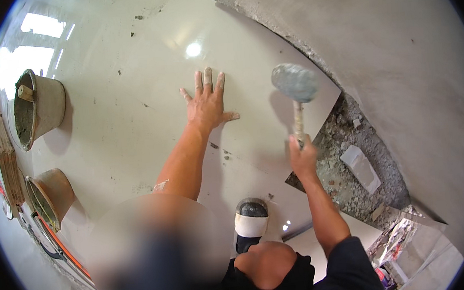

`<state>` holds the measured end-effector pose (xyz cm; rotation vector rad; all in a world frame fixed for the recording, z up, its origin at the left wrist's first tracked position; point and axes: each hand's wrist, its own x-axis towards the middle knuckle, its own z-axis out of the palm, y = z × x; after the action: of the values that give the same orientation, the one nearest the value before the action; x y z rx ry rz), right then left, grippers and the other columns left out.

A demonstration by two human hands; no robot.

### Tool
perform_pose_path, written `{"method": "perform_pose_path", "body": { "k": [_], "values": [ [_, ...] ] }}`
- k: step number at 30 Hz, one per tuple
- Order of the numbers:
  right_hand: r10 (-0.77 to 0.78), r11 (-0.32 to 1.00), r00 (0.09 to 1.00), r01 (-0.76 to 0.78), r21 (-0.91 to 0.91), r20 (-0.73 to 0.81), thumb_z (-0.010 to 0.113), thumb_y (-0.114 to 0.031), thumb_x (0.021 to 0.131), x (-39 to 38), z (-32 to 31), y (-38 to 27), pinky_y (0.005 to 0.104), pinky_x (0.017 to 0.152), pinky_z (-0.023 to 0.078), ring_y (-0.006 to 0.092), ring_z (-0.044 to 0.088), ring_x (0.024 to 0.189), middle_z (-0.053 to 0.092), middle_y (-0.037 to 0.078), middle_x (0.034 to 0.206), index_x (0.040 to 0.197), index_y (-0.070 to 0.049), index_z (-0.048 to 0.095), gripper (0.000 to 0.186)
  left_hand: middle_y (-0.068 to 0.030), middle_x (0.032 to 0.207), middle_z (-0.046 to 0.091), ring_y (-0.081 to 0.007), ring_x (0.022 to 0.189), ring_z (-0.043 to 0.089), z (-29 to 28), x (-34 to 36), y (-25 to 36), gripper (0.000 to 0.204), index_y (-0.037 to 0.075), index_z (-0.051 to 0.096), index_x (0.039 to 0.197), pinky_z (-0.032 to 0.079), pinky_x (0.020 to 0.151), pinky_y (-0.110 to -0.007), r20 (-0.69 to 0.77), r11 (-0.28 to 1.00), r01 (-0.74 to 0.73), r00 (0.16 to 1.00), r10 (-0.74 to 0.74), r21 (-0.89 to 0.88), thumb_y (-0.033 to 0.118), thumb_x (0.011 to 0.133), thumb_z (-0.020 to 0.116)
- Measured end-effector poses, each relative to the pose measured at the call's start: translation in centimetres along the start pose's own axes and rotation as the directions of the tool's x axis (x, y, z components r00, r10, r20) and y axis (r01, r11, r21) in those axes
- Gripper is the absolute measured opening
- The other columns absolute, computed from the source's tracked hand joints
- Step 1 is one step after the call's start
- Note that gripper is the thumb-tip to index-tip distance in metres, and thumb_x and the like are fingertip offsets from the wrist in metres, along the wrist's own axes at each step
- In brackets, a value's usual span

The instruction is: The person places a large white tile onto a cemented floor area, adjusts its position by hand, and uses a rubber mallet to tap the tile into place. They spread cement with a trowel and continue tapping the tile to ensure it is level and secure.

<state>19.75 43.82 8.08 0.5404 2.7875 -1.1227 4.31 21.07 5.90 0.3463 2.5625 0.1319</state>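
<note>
My left hand [205, 108] lies flat on a large glossy pale floor tile [246, 51], its dusty fingers spread and holding nothing. To its right, my right hand [304, 157] is closed round the handle of a mallet [295, 83]. The mallet's thick, grey, worn head is raised over the tile near its right edge and slightly blurred. A shadow falls on the tile beside the head. Dark crumbs of mortar are scattered around my left forearm.
Right of the tile, a gap of grey rubble mortar holds a pale broken block [360, 168], against a rough wall [399, 50]. At left are two mortar buckets [51, 102] [60, 194] and a stack of boards [5, 157]. A shoe [251, 225] rests in front of me.
</note>
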Motion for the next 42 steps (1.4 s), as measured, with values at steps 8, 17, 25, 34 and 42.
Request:
{"method": "perform_pose_path", "body": {
  "k": [8,17,25,34,42],
  "values": [
    [0.059,0.997,0.997,-0.056,0.053,-0.050,0.055,-0.036,0.097,0.3,-0.2,-0.8,0.0337,0.050,0.045,0.0182,0.058,0.056,0.054,0.010,0.059,0.090,0.003,0.054,0.040,-0.0119,0.161,0.005,-0.0337,0.148,0.002,-0.9,-0.2,0.6,0.117,0.021,0.009,0.155,0.017,0.112,-0.067,0.082,0.999,0.041,0.996,-0.043,0.025,0.066,0.068,0.073],
    [0.021,0.997,0.981,-0.007,0.071,-0.194,0.051,-0.039,0.097,3.0,0.3,0.7,0.0361,0.055,0.044,0.0237,0.058,0.060,0.057,0.015,0.067,0.093,0.002,0.057,0.042,-0.0137,0.160,0.008,-0.0358,0.147,0.004,-0.9,-0.3,0.4,0.119,0.020,0.014,0.154,0.018,0.109,-0.070,0.039,1.000,0.026,0.999,-0.025,-0.003,0.062,0.063,0.079],
    [-0.059,0.991,0.990,0.074,0.111,-0.132,0.049,-0.042,0.098,4.1,1.5,-3.1,0.0367,0.054,0.044,0.0225,0.056,0.057,0.056,0.012,0.062,0.089,0.001,0.057,0.045,-0.0138,0.160,0.009,-0.0348,0.147,0.005,-0.2,0.3,-1.2,0.123,0.019,0.012,0.154,0.016,0.110,-0.070,0.002,0.999,-0.001,1.000,0.002,-0.032,0.066,0.061,0.078],
    [-0.284,0.844,0.929,0.361,0.397,-0.239,0.052,-0.038,0.098,7.6,4.6,-6.7,0.0340,0.051,0.042,0.0178,0.052,0.055,0.053,0.008,0.061,0.090,0.001,0.055,0.040,-0.0178,0.159,0.012,-0.0355,0.147,0.008,-3.1,3.1,-14.8,0.129,0.005,0.014,0.152,0.014,0.112,-0.066,-0.144,0.915,0.376,0.907,-0.395,-0.145,0.074,0.060,0.072],
    [-0.157,0.890,0.981,0.192,0.413,-0.119,0.050,-0.045,0.098,10.2,6.8,-8.5,0.0365,0.051,0.045,0.0197,0.055,0.054,0.055,0.007,0.062,0.089,-0.001,0.057,0.046,-0.0228,0.158,0.010,-0.0360,0.148,0.004,-2.5,3.1,-15.4,0.134,-0.001,0.013,0.151,0.011,0.112,-0.065,-0.173,0.918,0.336,0.912,-0.373,-0.212,0.071,0.057,0.076]
  ]
}}
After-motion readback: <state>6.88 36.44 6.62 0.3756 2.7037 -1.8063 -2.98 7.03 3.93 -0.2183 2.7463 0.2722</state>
